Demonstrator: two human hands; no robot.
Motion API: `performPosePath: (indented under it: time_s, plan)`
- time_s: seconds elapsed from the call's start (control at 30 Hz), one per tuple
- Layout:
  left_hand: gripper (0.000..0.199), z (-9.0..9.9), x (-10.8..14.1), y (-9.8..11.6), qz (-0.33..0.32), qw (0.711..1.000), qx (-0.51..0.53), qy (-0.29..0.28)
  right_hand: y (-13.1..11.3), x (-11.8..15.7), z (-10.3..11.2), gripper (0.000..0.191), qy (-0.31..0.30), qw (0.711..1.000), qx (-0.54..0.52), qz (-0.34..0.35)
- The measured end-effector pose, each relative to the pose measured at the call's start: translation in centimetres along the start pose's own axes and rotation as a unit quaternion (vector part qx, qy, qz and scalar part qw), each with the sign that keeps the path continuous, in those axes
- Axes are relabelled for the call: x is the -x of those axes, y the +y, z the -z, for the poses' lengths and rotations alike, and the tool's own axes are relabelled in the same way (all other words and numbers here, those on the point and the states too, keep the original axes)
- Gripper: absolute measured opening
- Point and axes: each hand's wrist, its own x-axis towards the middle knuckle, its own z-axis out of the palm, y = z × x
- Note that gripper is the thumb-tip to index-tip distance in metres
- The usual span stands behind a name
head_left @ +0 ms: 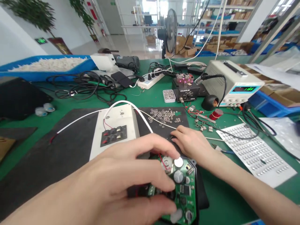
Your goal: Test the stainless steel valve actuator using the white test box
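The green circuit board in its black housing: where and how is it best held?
Probably by the exposed right rim of the black housing, approached from the right: capacitors stand up from the green circuit board, and the left hand covers much of its left side.

Glossy circuit board [192, 200], matt black mat [58, 162], smooth pale box [96, 142], shiny metal rings [167, 117]

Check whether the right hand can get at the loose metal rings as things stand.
Probably yes: the right hand is close beside the metal rings, and only a thin white cable seems to lie between.
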Motion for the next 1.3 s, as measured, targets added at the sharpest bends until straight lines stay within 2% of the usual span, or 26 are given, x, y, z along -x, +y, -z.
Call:
performPosePath:
  time_s: [0.1,0.2,0.33,0.4,0.5,0.57,0.63,0.67,0.8,0.87,1.0,1.13,1.2,1.3]
  plan:
    - [0.013,0.0,-0.2,-0.1,-0.042,0.998,0.035,0.019,-0.6,-0.2,-0.4,0.019,-0.001,1.000,0.002,-0.018]
    - [0.011,0.0,-0.3,0.1,-0.048,0.998,0.037,0.022,-0.8,-0.1,-0.3,0.014,-0.006,0.999,-0.013,-0.031]
    - [0.006,0.4,-0.2,0.6,-0.067,0.997,0.027,0.024,-0.7,0.2,0.9,0.010,0.007,0.998,-0.045,-0.047]
    - [0.006,0.7,-0.1,0.6,-0.078,0.997,0.021,0.019,-0.9,1.1,2.7,0.011,0.041,0.995,-0.061,-0.064]
    - [0.008,0.9,-0.1,0.5,-0.094,0.995,0.015,0.012,-2.3,3.8,6.7,0.012,0.159,0.977,-0.123,-0.067]
    - [0.009,0.9,-0.2,0.4,-0.100,0.995,0.019,0.013,-3.8,6.2,9.4,0.007,0.233,0.964,-0.129,-0.016]
    - [0.011,0.7,-0.3,0.4,-0.098,0.995,0.025,0.018,-5.2,8.6,11.1,0.005,0.231,0.967,-0.094,0.056]
    - [0.012,0.6,-0.3,0.5,-0.095,0.995,0.028,0.020,-5.7,9.6,11.5,0.010,0.215,0.970,-0.067,0.093]
    - [0.014,0.0,-0.3,0.5,-0.089,0.995,0.038,0.037,-6.3,11.7,11.1,0.039,0.181,0.963,0.074,0.184]
    - [0.014,-0.2,-0.2,0.5,-0.091,0.994,0.041,0.048,-6.4,11.6,10.8,0.041,0.164,0.961,0.102,0.197]
    - [0.013,-0.3,-0.2,0.3,-0.099,0.992,0.049,0.059,-7.2,11.2,11.3,0.036,0.141,0.968,0.091,0.186]
    - [0.013,-0.4,-0.3,0.3,-0.104,0.991,0.052,0.063,-7.1,11.9,11.4,0.044,0.114,0.970,0.094,0.195]
    - [0.013,-0.4,-0.3,0.4,-0.101,0.992,0.052,0.062,-6.3,12.5,11.2,0.045,0.129,0.968,0.103,0.190]
    - [0.012,-0.3,-0.2,0.5,-0.094,0.992,0.055,0.060,-5.1,13.4,11.2,0.036,0.184,0.966,0.077,0.163]
